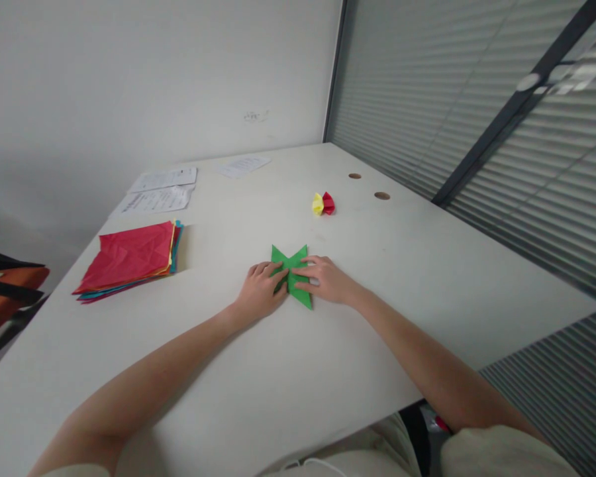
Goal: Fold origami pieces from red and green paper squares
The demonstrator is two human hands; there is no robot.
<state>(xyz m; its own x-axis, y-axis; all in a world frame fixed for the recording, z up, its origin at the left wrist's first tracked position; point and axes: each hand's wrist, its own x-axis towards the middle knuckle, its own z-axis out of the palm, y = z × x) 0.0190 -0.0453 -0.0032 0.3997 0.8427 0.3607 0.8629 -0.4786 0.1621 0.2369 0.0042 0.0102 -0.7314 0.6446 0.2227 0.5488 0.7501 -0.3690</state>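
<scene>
A green folded paper [298, 262] lies on the white table, with two points at its far side and one at its near right corner. On its left part rests my left hand [262, 289], fingers partly bent and thumb near the paper's middle; it covers the near left part. My right hand [328, 281] lies over the right part, its fingers apart and pressing on the paper. Both hands' fingertips almost meet at the centre crease.
A stack of coloured paper [134, 255], red on top, lies at the left. Printed sheets [159, 190] are behind it. A small yellow and red folded paper piece [324, 204] sits beyond my hands. Two round holes [382, 196] are near the table's right edge, beside window blinds.
</scene>
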